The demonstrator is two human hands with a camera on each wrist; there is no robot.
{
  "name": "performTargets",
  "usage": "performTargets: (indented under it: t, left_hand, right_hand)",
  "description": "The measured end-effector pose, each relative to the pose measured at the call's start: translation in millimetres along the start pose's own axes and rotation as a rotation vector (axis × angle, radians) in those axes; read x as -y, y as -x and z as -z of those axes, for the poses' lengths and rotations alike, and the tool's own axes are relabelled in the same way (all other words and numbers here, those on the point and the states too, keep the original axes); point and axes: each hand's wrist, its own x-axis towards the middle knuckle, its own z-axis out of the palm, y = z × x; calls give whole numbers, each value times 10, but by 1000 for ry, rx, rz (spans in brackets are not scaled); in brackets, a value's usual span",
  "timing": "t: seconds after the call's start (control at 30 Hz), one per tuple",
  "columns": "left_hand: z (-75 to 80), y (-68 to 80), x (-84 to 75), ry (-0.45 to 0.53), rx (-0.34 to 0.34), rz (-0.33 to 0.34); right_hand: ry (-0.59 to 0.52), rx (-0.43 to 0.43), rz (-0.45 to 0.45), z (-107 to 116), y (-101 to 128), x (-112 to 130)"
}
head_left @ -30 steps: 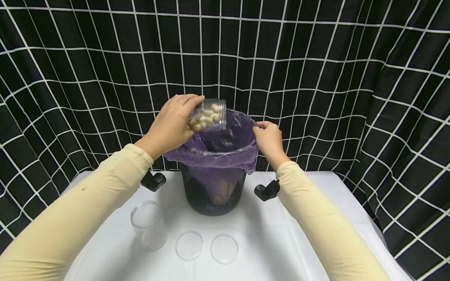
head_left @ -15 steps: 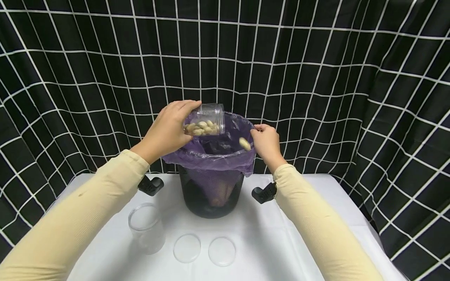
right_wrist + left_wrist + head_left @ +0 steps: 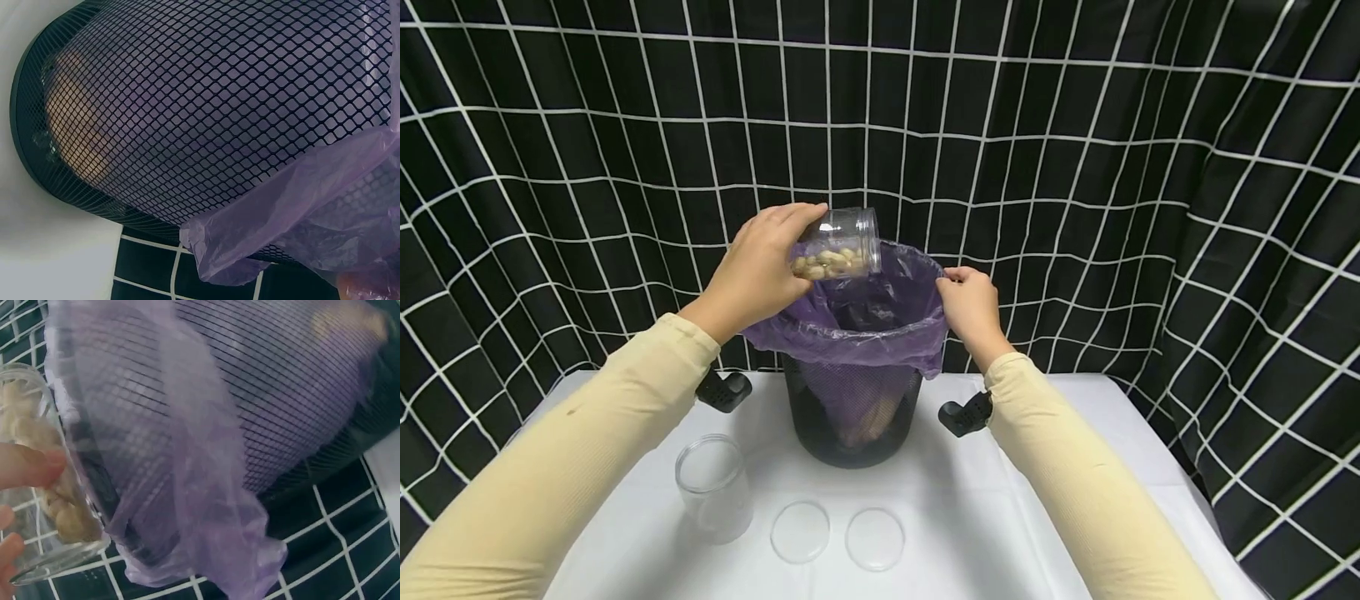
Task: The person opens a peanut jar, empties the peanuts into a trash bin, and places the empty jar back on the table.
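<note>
left hand (image 3: pixel 758 271) grips clear jar of peanuts (image 3: pixel 837 244), tipped, mouth over bin rim at 10 o'clock | right hand (image 3: pixel 972 304) pinches purple bag (image 3: pixel 850 333) edge at 3 o'clock | mesh wastebasket (image 3: pixel 852 417) mid-table | empty jar (image 3: pixel 713 487) at 7 o'clock, two lids (image 3: pixel 801 531) at 6, apart

Both arms reach forward — left hand (image 3: pixel 756 271) curled in a grip, right hand (image 3: pixel 972 304) pinching.

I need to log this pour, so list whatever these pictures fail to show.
- Bin contents: head view, purple bag and mesh blur them.
- Right hand fingertips: right wrist view, cut off at the edge.
- Jar mouth: faces away from the head camera.
</note>
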Motion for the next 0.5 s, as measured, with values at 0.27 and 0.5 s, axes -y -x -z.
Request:
performTargets:
  t: [0.27,0.5]
  left_hand:
    - [64,-20,38,-15,-70,-9]
    - [30,4,10,-72,55,-26]
  right_hand:
    - [-7,-5,14,-8,-16,-1]
    - [3,-1,12,-6,-16,1]
